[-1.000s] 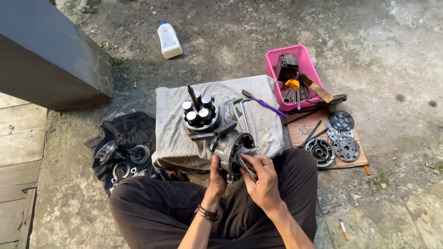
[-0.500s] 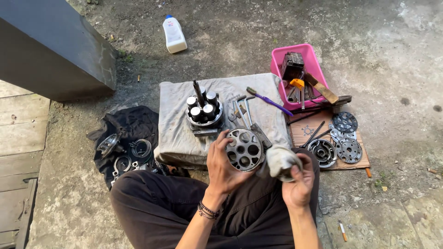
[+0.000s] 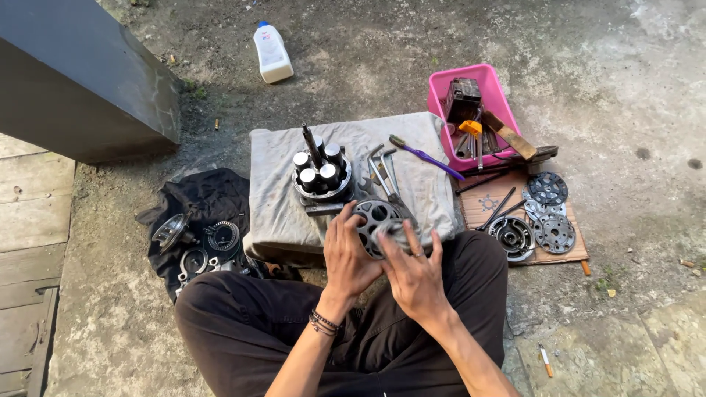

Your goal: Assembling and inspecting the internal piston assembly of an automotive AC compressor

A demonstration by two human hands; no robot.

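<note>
A round metal disc with holes [image 3: 376, 220] is held up over the lap, at the centre of the view. It is gripped from its 9 o'clock side by the left hand [image 3: 349, 254], the fingers curled round its rim. A grey rag [image 3: 397, 234] is pressed against the disc's 4 o'clock edge by the right hand [image 3: 413, 273], which is closed over the cloth.

Half a second ago the disc was held bare in the left hand and the rag was bunched apart in the right; a second ago both hands were busy on the part low at the cloth's edge. Rag and disc have now been brought together, so wiping of the disc face is judged to be under way.

Beyond the hands, at 12 o'clock, a grey cloth [image 3: 287, 198] is spread over a low block, and a piston block [image 3: 321, 175] is stood on it with its shaft upright. Hex keys [image 3: 382, 165] and a purple-handled brush [image 3: 426, 156] are laid just to its 3 o'clock side.

At 9 o'clock a black cloth [image 3: 206, 198] is spread with metal rings. At 3 o'clock a board [image 3: 489, 202] is loaded with round plates. A pink tray [image 3: 441, 92] of tools is set at 1 o'clock, and farthest off, at 11 o'clock, a white bottle [image 3: 273, 53] is stood on the concrete
</note>
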